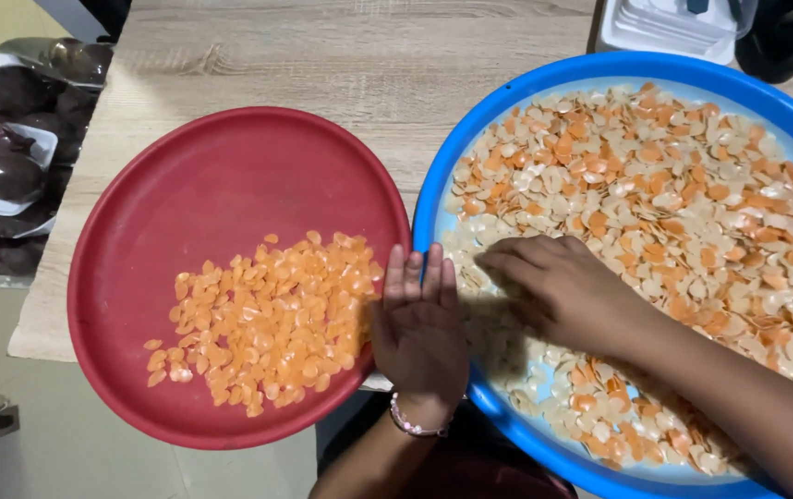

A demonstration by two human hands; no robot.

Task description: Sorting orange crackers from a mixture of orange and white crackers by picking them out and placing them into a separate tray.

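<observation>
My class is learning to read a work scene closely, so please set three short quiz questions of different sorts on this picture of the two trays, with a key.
1. True or false: the red tray holds only orange pieces.
2. Which hand lies among the mixed pieces in the blue tray? A) left hand B) right hand C) neither
3. Fill in: the left hand lies flat, fingers together, over the place where the two ____ meet.

Key
1. True.
2. B: the right hand rests palm down in the blue tray.
3. trays.
</observation>
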